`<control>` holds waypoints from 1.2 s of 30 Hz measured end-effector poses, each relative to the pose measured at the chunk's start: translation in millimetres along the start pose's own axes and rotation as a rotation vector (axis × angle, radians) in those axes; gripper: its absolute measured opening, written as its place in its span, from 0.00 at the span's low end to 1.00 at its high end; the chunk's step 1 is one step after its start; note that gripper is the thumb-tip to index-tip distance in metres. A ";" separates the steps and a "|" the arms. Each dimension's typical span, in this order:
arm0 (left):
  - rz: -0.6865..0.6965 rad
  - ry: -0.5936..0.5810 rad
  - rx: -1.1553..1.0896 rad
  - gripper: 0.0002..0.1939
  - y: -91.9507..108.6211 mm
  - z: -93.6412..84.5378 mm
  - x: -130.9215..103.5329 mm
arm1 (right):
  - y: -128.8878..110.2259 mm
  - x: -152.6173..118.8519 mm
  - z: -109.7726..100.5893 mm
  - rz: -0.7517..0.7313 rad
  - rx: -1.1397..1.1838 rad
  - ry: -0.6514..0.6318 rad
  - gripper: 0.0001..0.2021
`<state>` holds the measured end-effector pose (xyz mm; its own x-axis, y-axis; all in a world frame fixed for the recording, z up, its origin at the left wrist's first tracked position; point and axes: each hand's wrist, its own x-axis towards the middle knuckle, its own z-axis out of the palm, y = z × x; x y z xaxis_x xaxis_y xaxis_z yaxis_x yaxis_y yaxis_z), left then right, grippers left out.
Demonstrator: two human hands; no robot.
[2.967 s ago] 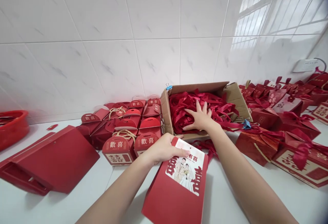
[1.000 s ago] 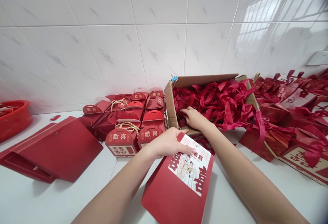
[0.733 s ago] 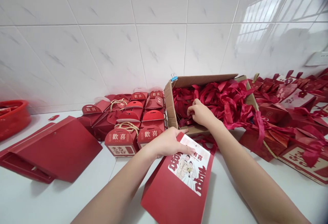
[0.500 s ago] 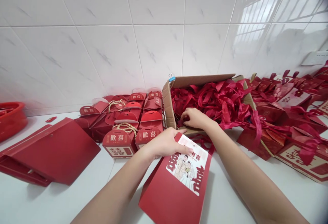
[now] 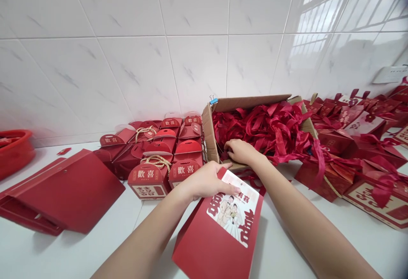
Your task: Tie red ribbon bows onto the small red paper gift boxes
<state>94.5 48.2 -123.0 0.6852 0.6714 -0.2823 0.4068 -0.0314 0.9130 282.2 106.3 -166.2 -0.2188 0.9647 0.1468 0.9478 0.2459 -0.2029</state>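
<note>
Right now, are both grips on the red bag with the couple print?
No, only the left grip is on the bag, while the right grip is inside the carton of ribbons.

Wall tiles [image 5: 197, 72] and a white counter [image 5: 123, 219] suggest a kitchen-like room.

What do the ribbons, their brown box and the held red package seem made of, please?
Ribbons: probably satiny fabric, by their soft, glossy folds. Brown box: apparently cardboard, matte with stiff flaps. Red package: likely smooth card, given its crisp edges.
</note>
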 end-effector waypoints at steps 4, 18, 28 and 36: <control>0.005 -0.015 0.025 0.12 -0.7 -0.4 0.3 | 1.2 -0.7 -0.1 -0.022 0.061 0.051 0.09; -0.033 0.015 0.009 0.23 -2.7 -0.2 0.7 | 18.8 -1.2 -21.7 -0.026 0.493 0.603 0.02; -0.020 -0.010 0.004 0.19 -2.6 -1.8 0.3 | 13.8 -3.3 -25.4 -0.082 0.570 0.724 0.09; -0.097 -0.003 -0.051 0.45 0.5 1.0 -3.2 | -0.5 -12.1 -41.0 -0.093 0.637 0.946 0.09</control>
<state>93.0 45.3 -121.9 0.6457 0.6675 -0.3708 0.4400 0.0717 0.8952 293.9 90.7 -128.1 0.2363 0.5484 0.8021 0.5883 0.5762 -0.5673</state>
